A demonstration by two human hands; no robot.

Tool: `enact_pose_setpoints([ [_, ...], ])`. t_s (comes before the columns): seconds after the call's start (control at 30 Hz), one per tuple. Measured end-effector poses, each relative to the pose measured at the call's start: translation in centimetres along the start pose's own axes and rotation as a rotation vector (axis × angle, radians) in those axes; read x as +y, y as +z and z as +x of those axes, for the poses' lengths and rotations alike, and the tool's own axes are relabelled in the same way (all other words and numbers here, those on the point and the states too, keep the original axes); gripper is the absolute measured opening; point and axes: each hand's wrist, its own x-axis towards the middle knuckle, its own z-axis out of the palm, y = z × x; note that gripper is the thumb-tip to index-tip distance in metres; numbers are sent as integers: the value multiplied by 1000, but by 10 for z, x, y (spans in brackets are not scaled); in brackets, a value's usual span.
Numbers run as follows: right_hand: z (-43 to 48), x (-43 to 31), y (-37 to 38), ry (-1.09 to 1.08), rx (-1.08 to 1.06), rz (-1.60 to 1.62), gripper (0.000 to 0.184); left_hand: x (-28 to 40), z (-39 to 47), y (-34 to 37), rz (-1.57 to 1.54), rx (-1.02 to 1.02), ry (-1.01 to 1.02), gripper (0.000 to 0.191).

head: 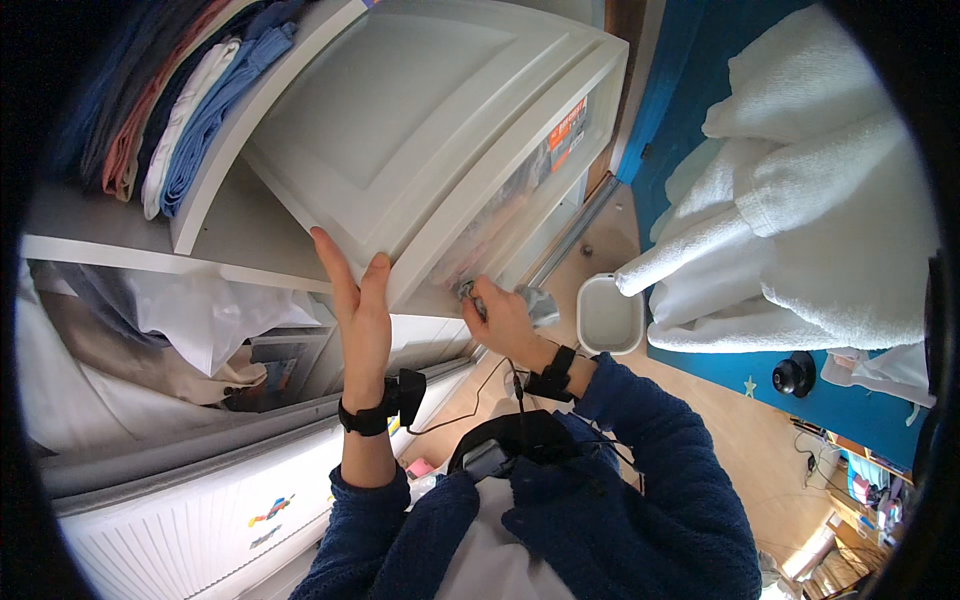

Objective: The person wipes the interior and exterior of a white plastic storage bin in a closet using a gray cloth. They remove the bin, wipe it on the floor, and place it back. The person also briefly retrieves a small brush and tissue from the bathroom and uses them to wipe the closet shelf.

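A translucent white plastic storage drawer box [390, 112] sits at an angle on a shelf, its front corner jutting out. My left hand [364, 322] lies against the near left corner of this box, thumb and forefinger extended and apart; its other fingers are hidden. Low on the clear front panel [495, 232], my right hand [502, 315] pinches a crumpled grey cloth or wrap [540, 306], whose loose end hangs out past the knuckles. Blurred pinkish contents show through the panel. An orange label [568, 135] with writing is stuck on its far part.
Folded clothes [202, 120] stand behind a shelf divider [262, 120] at left. Bagged items [202, 300] fill the compartment below. A white bin [610, 315] stands on the floor by a blue door [712, 364] with white towelling robes [810, 210]. A cable [472, 412] runs between my wrists.
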Motion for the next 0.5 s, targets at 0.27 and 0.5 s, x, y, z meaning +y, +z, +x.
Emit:
enact_pose_setpoints([
  [0.27, 10, 12, -6, 94, 127, 4, 15, -6, 1, -2, -21, -7, -9, 80],
  [0.5, -31, 16, 13, -128, -103, 29, 16, -7, 1, -4, -6, -7, 6, 83],
])
